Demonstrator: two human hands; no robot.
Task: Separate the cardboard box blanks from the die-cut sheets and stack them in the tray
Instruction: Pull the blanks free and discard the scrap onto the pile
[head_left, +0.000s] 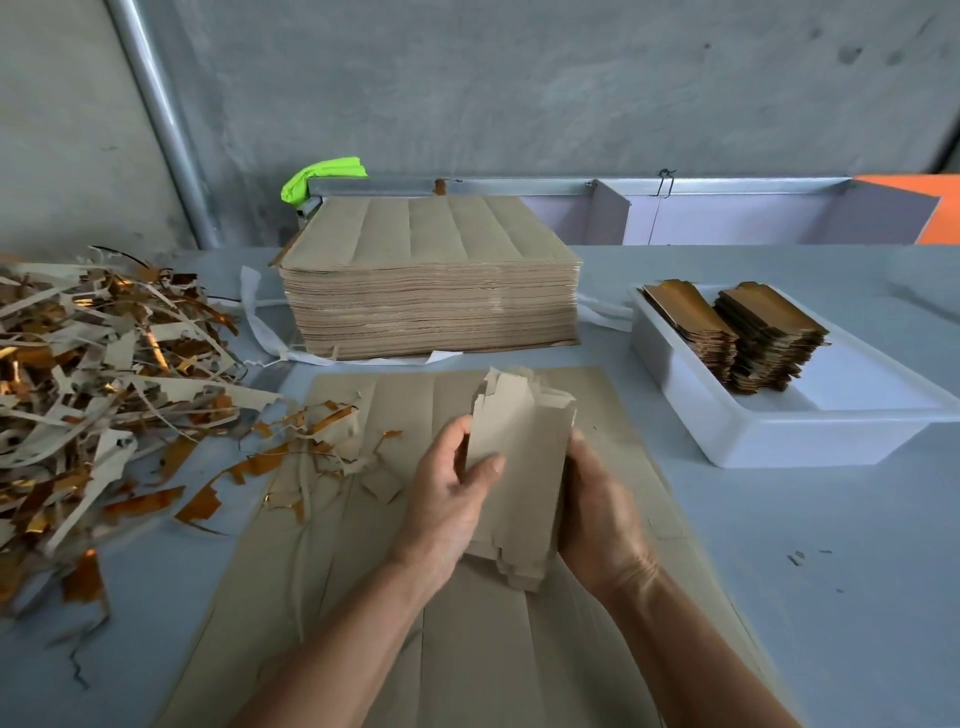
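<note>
A small bundle of brown box blanks (519, 467) stands tilted above a flat die-cut sheet (467, 649) on the table. My left hand (447, 493) grips the bundle's left side, thumb across its face. My right hand (597, 514) clasps its right edge, with the fingers hidden behind the card. A tall stack of die-cut sheets (431, 280) sits at the back centre. At the right, a white tray (779, 431) holds two stacks of blanks (748, 332), gold side up.
A big heap of brown and gold offcut strips (98, 374) covers the table's left side, with loose scraps (322, 441) on the sheet's far left corner. A metal rail (571, 184) and a green cloth (322, 176) lie behind the tall stack.
</note>
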